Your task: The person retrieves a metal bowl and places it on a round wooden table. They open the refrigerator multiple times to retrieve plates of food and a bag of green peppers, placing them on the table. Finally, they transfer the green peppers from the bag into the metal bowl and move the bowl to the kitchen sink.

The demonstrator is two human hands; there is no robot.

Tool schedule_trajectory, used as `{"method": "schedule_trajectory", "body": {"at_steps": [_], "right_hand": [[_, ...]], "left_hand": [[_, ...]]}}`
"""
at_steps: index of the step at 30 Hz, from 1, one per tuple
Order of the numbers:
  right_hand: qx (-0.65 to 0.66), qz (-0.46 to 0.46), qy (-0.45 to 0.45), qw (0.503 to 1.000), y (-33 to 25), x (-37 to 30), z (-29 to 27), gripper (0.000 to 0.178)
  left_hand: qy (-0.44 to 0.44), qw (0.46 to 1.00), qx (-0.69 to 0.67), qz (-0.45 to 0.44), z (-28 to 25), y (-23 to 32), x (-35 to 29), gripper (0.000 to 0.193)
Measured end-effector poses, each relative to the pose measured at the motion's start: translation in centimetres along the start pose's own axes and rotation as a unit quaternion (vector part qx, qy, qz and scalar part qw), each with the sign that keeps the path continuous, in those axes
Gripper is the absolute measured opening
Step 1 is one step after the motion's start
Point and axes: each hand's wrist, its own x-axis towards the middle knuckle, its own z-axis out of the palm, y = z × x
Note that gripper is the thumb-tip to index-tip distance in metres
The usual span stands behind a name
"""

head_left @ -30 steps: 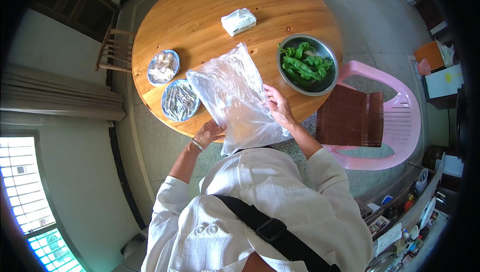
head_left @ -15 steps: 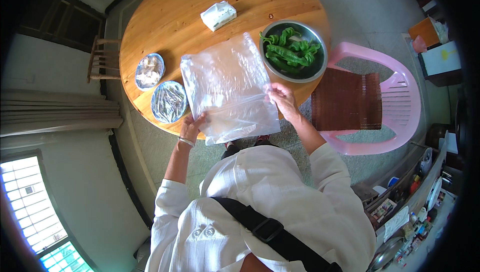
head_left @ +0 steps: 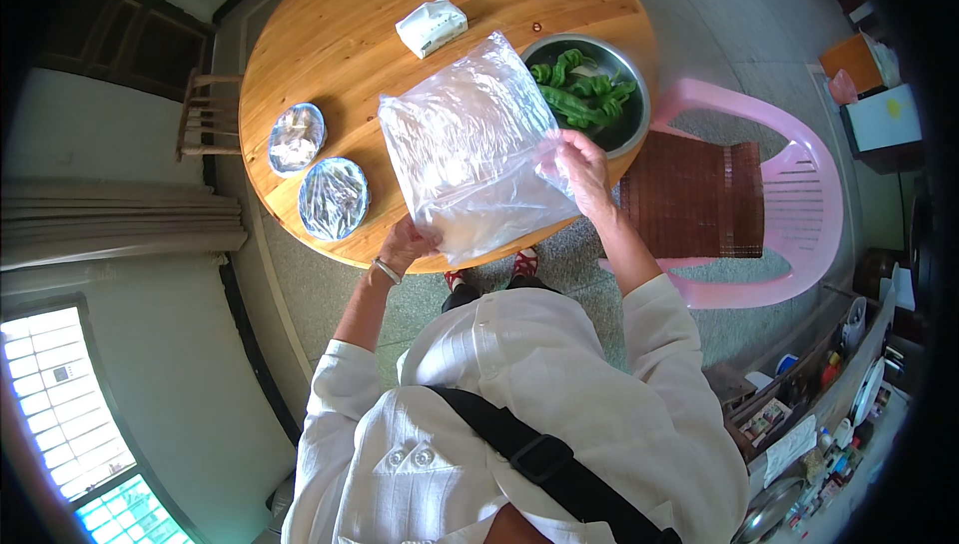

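A clear plastic bag point(head_left: 470, 134) is spread between my two hands over the near edge of the round wooden table. My left hand point(head_left: 408, 242) pinches its near left corner. Higher up on the right side, my right hand point(head_left: 579, 169) grips the bag's edge, with some plastic bunched at the fingers. Just beyond that hand, a steel bowl point(head_left: 639, 124) holds long green peppers point(head_left: 584, 94); the bag covers part of the bowl's left rim. Left of the bag sit two blue-rimmed bowls, one nearer point(head_left: 335, 199) and one farther point(head_left: 297, 139), both wrapped in cling film.
A white tissue pack point(head_left: 432, 26) lies toward the far side of the wooden table point(head_left: 340, 44). To the right stands a pink plastic chair point(head_left: 799, 194) with a brown woven mat point(head_left: 689, 199). A wooden chair point(head_left: 210, 114) is at the left. Cluttered shelves point(head_left: 799, 424) fill the lower right.
Both hands have shifted the bag: the left moved right, the right moved up. The bag has tilted and now overlaps the steel bowl's left side.
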Motion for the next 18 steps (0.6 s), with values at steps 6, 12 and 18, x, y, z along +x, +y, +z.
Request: {"method": "schedule_trajectory", "body": {"at_steps": [6, 12, 18], "right_hand": [[-0.213, -0.06, 0.022, 0.975, 1.5, 1.6, -1.0, 0.037], [-0.354, 0.088, -0.052, 0.93, 5.0, -0.3, -1.6, 0.046], [-0.547, -0.178, -0.019, 0.818, 4.7, -1.1, 0.4, 0.049]], "left_hand": [[0.111, 0.962, -0.247, -0.038, -1.3, -0.8, 0.3, 0.018], [0.184, 0.951, -0.217, -0.117, -1.1, -2.0, 0.4, 0.018], [0.146, 0.989, 0.016, 0.021, -2.0, -2.6, -0.7, 0.026]]}}
